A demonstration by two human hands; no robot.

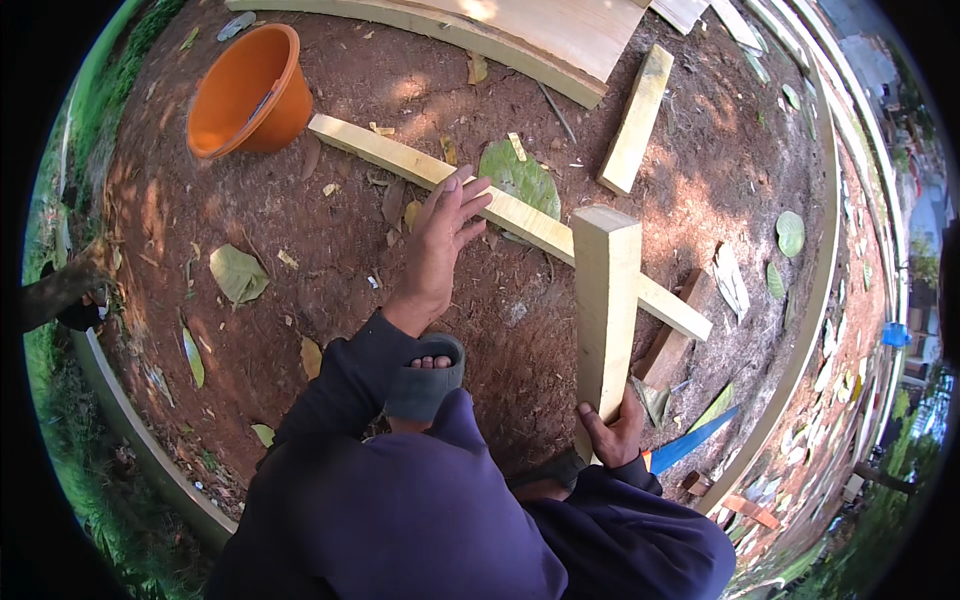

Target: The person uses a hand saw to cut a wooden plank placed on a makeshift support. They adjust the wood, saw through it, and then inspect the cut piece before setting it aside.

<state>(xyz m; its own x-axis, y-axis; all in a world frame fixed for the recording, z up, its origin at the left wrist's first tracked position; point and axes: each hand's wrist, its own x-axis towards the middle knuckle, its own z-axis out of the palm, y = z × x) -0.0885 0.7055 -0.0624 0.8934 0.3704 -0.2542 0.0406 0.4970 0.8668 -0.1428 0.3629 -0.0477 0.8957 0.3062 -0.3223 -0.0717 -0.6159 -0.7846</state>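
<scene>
My right hand grips a pale wooden beam near its lower part, thumb on the near face. The beam stands up toward me, its top end crossing in front of a longer wooden batten on the ground. My left hand is raised with fingers stretched out, above the batten and holding nothing. Whether its fingertips touch the batten I cannot tell. Under the batten's right end lies a brown wood block. The beam's lower end is hidden behind my right hand and clothing.
An orange basin stands at the far left. Wide boards lie along the back, and a short timber piece lies at far right. A handsaw with a blue blade is beside my right hand. Leaves and wood chips dot the soil.
</scene>
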